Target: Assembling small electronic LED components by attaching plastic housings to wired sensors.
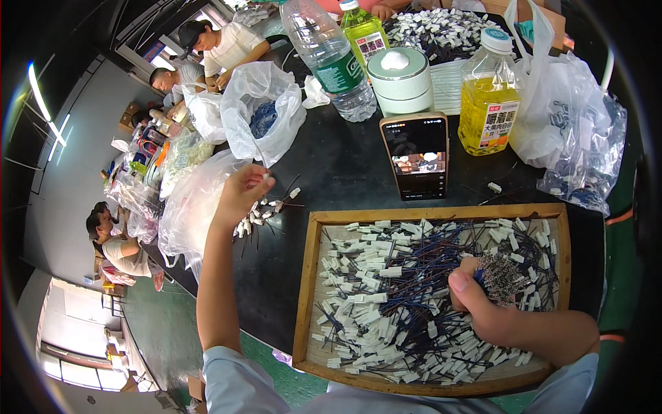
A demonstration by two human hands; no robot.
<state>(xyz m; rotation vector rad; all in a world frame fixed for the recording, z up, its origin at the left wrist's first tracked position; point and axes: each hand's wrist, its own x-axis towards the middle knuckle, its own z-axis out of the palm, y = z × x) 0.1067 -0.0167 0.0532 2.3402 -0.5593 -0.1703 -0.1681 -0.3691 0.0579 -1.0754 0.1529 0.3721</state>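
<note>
My right hand (486, 310) is wrapped round a bundle of thin dark-blue wires (507, 279), its stripped, silvery ends fanned upward over the right part of a wooden tray (309, 276). Heaped in the tray are many white plastic connectors (369, 299) with dark wires attached. Raised left of the tray, my left hand (241, 193) pinches a small white connector (267, 176), partly hidden by the fingertips. Just beyond that hand stands an open clear plastic bag (241, 138) with blue wires inside. Below its wrist, a small pile of wired connectors (255, 217) lies on the black table.
Behind the tray a phone (417, 159) stands upright against a pale green canister (400, 83). Around it are a water bottle (331, 62) and yellow drink bottles (488, 96). Plastic bags (572, 138) lie at the right. Several people sit along the table at the left.
</note>
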